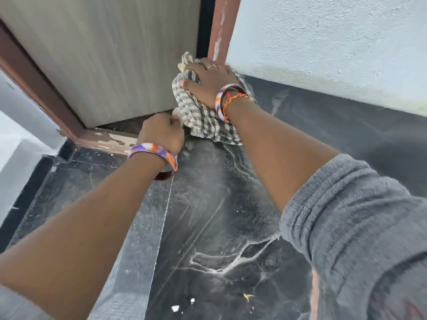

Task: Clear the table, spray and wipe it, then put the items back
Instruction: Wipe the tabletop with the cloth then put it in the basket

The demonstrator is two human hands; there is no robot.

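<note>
A grey-and-cream checked cloth (203,118) lies bunched on the far end of the black stone table top (219,215), against the door frame. My right hand (209,82) presses flat on top of the cloth, fingers spread over it. My left hand (163,132) is closed in a fist at the cloth's near left corner and pinches its edge. The stone shows wet whitish streaks and smears down its middle.
A grey wooden door (111,54) in a brown frame (221,28) stands behind the cloth. A white rough wall (335,47) runs along the right. Small white and yellow crumbs (175,308) lie on the near stone. The table's left edge (34,181) drops off.
</note>
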